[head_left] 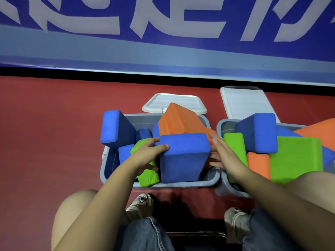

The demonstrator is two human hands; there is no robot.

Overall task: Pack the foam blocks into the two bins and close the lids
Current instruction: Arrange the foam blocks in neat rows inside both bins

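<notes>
Both hands are on one large blue block [184,156] at the near side of the left bin [208,182]. The left hand [146,156] grips its left edge, with the thumb curled over the top and the fingers going down the side, and the right hand [223,156] presses on its right side with the fingers spread and fairly straight. This block stands tilted and is higher than the rim, so I think it is not seated yet. The main risk is that the bins are too full. An orange block [181,122] leans far above the left bin, and another blue block [116,127] hangs over its left rim and could fall on the red floor [45,124] if the pile is pushed. The right bin [223,187] is also heaped, with a green block [295,158] and a blue one [259,133] standing up over it. Both white lids [174,102] lie open behind the bins, and probably they cannot close until the blocks lie flat.
</notes>
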